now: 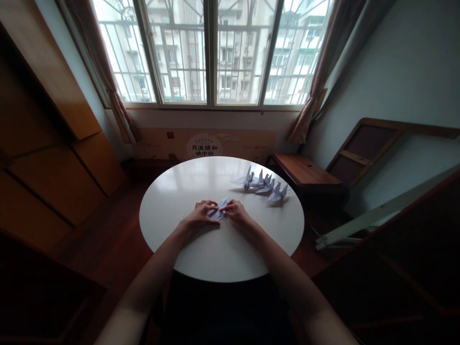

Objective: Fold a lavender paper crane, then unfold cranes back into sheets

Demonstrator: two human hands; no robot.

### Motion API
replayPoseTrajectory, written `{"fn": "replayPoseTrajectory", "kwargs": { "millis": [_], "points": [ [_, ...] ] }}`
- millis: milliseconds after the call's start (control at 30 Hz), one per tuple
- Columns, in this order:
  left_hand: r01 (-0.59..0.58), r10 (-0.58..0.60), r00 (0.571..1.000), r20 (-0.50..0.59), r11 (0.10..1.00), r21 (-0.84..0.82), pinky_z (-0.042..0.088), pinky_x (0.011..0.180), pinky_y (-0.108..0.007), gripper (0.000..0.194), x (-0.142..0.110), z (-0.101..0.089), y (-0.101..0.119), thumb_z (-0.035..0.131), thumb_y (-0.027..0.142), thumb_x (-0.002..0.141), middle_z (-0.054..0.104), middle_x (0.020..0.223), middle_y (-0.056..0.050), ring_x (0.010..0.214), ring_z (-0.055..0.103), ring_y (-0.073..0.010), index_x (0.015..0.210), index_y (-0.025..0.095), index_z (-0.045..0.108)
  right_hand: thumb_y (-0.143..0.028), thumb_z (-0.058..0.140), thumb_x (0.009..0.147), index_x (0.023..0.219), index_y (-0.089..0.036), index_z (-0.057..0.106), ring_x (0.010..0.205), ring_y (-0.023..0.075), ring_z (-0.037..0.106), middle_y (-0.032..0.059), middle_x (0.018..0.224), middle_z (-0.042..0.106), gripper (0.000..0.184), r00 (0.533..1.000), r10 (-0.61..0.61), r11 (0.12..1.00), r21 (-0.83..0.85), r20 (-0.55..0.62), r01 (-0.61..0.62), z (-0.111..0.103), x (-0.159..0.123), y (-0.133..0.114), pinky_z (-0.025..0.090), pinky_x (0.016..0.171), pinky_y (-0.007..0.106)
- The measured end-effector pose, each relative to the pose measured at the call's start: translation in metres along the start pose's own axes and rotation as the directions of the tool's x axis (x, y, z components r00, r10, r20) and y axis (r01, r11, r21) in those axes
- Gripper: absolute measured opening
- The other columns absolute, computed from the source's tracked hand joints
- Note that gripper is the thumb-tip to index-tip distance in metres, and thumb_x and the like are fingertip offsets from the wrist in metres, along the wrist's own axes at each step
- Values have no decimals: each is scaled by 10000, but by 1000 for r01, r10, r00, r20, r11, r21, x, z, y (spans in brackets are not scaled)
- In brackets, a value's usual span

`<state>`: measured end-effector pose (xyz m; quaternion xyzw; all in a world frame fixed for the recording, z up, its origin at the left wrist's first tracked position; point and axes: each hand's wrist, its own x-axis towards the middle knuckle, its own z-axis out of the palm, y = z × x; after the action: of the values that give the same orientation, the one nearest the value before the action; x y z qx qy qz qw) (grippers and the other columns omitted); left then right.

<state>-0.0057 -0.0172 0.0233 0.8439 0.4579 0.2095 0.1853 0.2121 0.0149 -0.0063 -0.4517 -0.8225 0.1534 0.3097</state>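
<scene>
A small piece of folded pale lilac paper lies on the white round table, between my two hands. My left hand grips its left side, thumb along the near edge and fingers curled at the far side. With pinched fingertips, my right hand holds the paper's right side. Part of the sheet is hidden under the fingers. Several folded paper cranes of similar colour stand in a cluster at the table's far right, apart from my hands.
Beyond the table are a barred window and a long printed box below it. A wooden bench stands to the right, near a leaning framed panel. Wooden cabinets line the left side.
</scene>
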Motion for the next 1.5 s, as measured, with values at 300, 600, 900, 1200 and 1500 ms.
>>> {"fn": "replayPoseTrajectory", "kwargs": {
  "millis": [300, 600, 900, 1200, 1500],
  "points": [
    [-4, 2, 999, -44, 999, -36, 306, 1048, -379, 358, 2, 3, -5, 664, 499, 785, 627, 1205, -27, 1164, 498, -242, 1064, 281, 719, -233, 688, 768, 914, -295, 780, 819, 182, 598, 59, 913, 652, 183, 999, 26, 1000, 1, 22, -26, -3, -1, -3, 480, 812, 333],
    [38, -36, 997, -69, 999, 32, 276, 1077, -422, 515, -1, 3, -4, 670, 599, 734, 568, 1275, -40, 1244, 390, -282, 1167, 321, 674, -344, 773, 704, 923, -285, 777, 911, 226, 593, 67, 938, 650, 226, 998, 36, 999, -32, 44, -35, -6, -2, -11, 449, 862, 368],
    [65, -58, 996, -71, 993, 95, 220, 1100, -456, 577, -2, 5, 2, 671, 621, 723, 516, 1348, -50, 1318, 305, -306, 1213, 318, 639, -408, 767, 714, 966, -238, 764, 947, 247, 598, 92, 958, 684, 304, 998, 66, 991, -120, 12, -64, -11, -3, -19, 448, 851, 352],
    [-14, 16, 999, -44, 999, 37, 289, 1079, -398, 449, 2, 1, 2, 626, 564, 790, 583, 1279, -58, 1252, 420, -257, 1117, 261, 676, -316, 726, 754, 889, -232, 782, 966, 233, 606, 83, 1008, 698, 168, 1000, -13, 998, -58, 14, 14, -5, -2, -18, 450, 904, 351],
    [11, -11, 998, -58, 1000, 1, 294, 1099, -416, 213, 4, 1, -5, 623, 338, 822, 629, 1243, -7, 1244, 454, -249, 995, 309, 743, -389, 757, 728, 882, -253, 785, 960, 233, 615, 92, 1020, 662, 208, 1000, 1, 1000, -28, 12, 0, -4, -3, -15, 473, 898, 361]
  ]
}}
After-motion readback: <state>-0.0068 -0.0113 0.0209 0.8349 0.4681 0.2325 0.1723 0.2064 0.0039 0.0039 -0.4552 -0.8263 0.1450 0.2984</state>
